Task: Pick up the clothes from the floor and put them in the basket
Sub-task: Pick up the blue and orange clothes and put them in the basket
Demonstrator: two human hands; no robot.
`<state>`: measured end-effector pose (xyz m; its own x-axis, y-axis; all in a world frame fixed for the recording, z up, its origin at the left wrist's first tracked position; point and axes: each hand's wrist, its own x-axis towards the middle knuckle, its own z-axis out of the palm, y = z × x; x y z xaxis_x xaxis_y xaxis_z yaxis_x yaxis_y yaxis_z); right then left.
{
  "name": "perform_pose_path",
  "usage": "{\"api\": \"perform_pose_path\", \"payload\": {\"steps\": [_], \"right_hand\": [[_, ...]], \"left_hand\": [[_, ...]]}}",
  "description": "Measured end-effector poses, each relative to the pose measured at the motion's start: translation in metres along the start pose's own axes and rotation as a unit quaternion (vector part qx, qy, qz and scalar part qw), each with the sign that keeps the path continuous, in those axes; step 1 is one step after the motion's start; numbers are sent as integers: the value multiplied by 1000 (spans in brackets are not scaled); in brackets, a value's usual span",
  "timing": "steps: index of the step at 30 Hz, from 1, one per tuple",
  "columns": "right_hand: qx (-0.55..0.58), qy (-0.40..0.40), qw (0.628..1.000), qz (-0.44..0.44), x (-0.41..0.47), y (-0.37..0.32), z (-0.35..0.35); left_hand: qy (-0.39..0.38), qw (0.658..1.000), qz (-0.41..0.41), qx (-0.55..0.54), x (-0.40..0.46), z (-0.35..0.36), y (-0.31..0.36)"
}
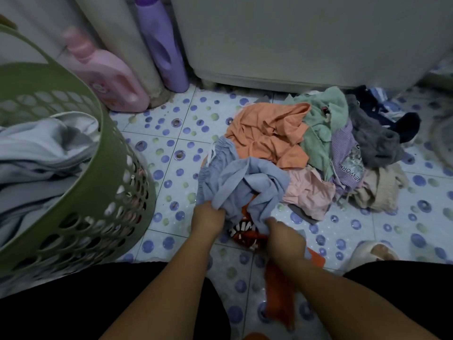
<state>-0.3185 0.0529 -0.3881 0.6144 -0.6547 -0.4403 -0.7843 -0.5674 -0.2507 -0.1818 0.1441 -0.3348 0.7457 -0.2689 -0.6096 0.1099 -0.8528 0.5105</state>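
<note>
From the head view I take the pile (316, 153) of clothes on the dotted floor (169, 173) as my landmark. It lies in front of the white machine (306, 38), and I see an orange shirt (269, 133), a mint towel (323, 119), a grey piece (375, 141), a striped purple top (345, 153), a pink piece (308, 190) and a beige piece (380, 190) in it, all touching or overlapping.

At the near edge of the pile both my hands hold the blue shorts (235, 177). My left hand (208, 217) has its grip closed on a bunched fold of the shorts. My right hand (284, 236) has its grip pinching the other side of the same cloth. The shorts are partly raised off an orange printed garment (247, 231), which lies under them and runs back beneath my right forearm.

Left of the pile, well apart from it, stands the green basket (107, 168), with pale grey-blue clothes (41, 153) already inside. Behind the basket, left of the pile, a pink bottle (107, 79) and a purple bottle (164, 47) stand against the wall beside the machine.

Right of the pile and nearer to me I see a pale slipper (372, 253) on the floor. My dark shorts fill the bottom of the view.
</note>
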Motion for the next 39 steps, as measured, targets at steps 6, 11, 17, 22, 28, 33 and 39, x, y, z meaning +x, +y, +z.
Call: {"api": "perform_pose_path", "payload": {"steps": [6, 11, 17, 22, 28, 33, 39], "right_hand": [[398, 114, 909, 53, 22, -31, -74], [613, 164, 773, -14, 10, -91, -139], [672, 186, 700, -153, -25, -169, -203], [700, 163, 637, -278, -60, -246, -247], [710, 121, 587, -371, -93, -334, -276], [702, 58, 592, -392, -92, -374, -264], [95, -30, 945, -312, -41, -357, -212]], "left_hand": [[43, 988, 94, -119, -2, -32, 29], [11, 926, 176, -333, -41, -79, 76], [112, 870, 302, -374, -88, -167, 101], [209, 819, 378, -378, -134, -249, 91], [314, 752, 439, -378, -167, -327, 70], [383, 753, 420, -331, -155, -356, 41], [225, 968, 114, -13, -94, -336, -25]]}}
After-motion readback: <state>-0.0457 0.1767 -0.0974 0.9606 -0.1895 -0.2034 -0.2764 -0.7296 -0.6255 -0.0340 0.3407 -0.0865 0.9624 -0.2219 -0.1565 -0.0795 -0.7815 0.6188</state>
